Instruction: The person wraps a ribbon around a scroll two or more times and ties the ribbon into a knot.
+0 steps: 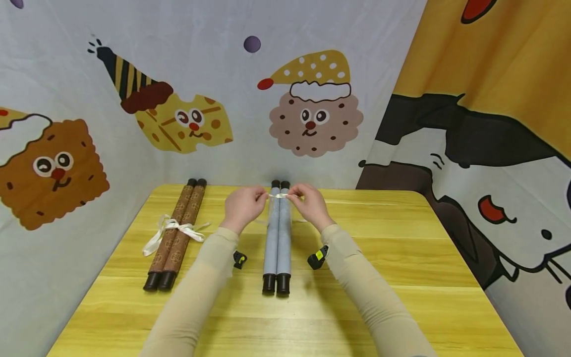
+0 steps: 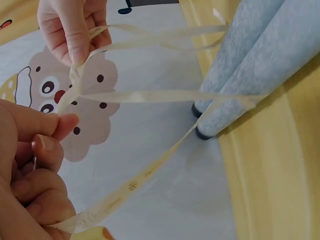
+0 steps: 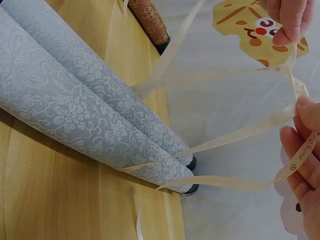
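Note:
Two light blue patterned scrolls with black end knobs lie side by side on the table. A thin cream printed ribbon runs beneath them and rises above their far part, where its strands cross. My left hand pinches one side of the ribbon between thumb and fingers. On the other side my right hand pinches it too, and the stretch between the hands looks twisted together. In the right wrist view a loose ribbon strand hangs from the right hand toward the scrolls. Both hands are raised above the scrolls.
Left of them lie two brown patterned scrolls, tied with a white ribbon bow. The yellow wooden table ends at a cartoon-printed curtain behind. Small black devices sit at both wrists.

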Motion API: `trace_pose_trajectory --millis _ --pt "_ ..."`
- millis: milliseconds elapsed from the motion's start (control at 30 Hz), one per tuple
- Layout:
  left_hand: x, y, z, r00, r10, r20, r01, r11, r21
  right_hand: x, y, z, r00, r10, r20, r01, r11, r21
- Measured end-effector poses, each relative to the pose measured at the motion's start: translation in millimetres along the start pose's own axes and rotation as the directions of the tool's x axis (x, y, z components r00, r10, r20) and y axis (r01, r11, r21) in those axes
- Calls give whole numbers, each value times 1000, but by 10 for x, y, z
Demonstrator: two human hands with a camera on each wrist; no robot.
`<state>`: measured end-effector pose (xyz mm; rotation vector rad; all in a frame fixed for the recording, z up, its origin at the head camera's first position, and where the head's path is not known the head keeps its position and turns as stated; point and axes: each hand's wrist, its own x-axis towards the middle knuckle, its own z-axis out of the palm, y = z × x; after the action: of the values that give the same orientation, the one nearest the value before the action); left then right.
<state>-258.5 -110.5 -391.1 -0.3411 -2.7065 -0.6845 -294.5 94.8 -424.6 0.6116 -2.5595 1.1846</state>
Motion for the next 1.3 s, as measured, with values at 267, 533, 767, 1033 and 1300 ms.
trace_pose_trajectory --millis 267,533,767,1033,1300 --pt "53 13 -91 998 64 2 -64 983 169 11 -5 12 999 -29 19 29 1000 2" --pt "77 5 -133 996 88 10 -88 977 192 6 -11 15 999 -18 41 17 1000 12" --pt "58 -27 -124 995 101 -25 -94 977 194 9 -18 18 999 -6 46 5 1000 24" --pt "23 -138 -108 998 58 19 -60 988 146 -5 19 2 999 -38 36 38 999 -13" --pt "-52 -442 -193 992 40 116 -53 992 114 -123 262 -156 1000 10 8 -9 993 -119"
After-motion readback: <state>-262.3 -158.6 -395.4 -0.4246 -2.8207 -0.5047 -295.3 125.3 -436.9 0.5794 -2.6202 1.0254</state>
